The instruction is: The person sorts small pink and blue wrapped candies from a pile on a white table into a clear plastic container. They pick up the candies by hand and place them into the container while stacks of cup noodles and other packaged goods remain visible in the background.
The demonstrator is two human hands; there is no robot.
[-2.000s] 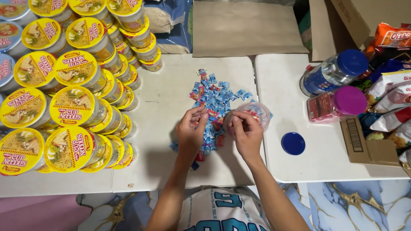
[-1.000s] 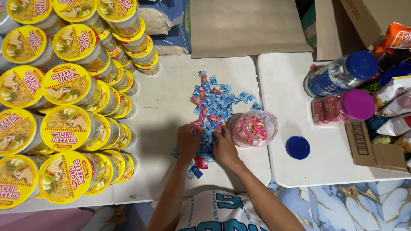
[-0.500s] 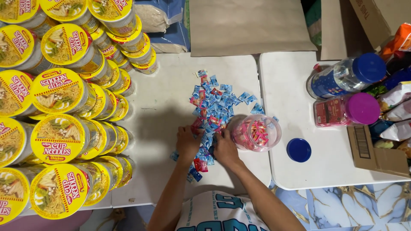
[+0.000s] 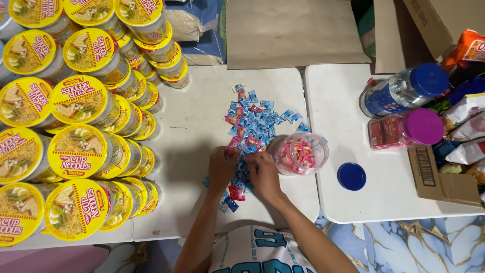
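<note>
Both hands have dropped from the clear jar (image 4: 301, 153) onto the wrapped candies (image 4: 252, 126) heaped mid-frame on the white surface (image 4: 192, 131). Left hand (image 4: 222, 167) and right hand (image 4: 263, 173) have their fingers curled, pinching sweets. Small, light, slippery-wrapped, they seem best pinched or scooped.

Candy pile (image 4: 252, 126) sits mid-table, open jar (image 4: 301, 153) just right of it, loose lid (image 4: 351, 176) further right. Stacked noodle cups (image 4: 76, 126) fill the left side; two capped jars (image 4: 404, 108) lie far right.
</note>
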